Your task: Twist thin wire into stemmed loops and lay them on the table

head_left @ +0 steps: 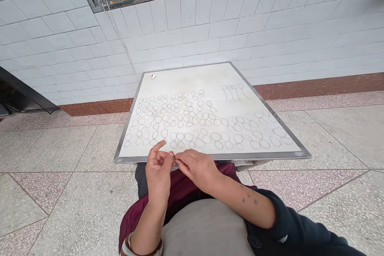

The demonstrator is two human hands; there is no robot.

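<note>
Loops (181, 121) of thin dark strand, many of them joined in pairs, lie in uneven rows on the near half and middle of the white desk (192, 77). At the near edge of this desk, the left hand (159, 170) and the right hand (199, 169) meet, with their fingertips pinched around one tiny thing (175, 160); the fingers hide most of it, so I cannot tell what it is. The index finger of the left hand points up, away from the pinch. Toward the far right corner of the desk lie three loops with long tails (231, 92), set apart from the rows. Near its far left corner sits a small white and red object (153, 77). Behind the desk stands a white tiled wall (186, 44).
</note>
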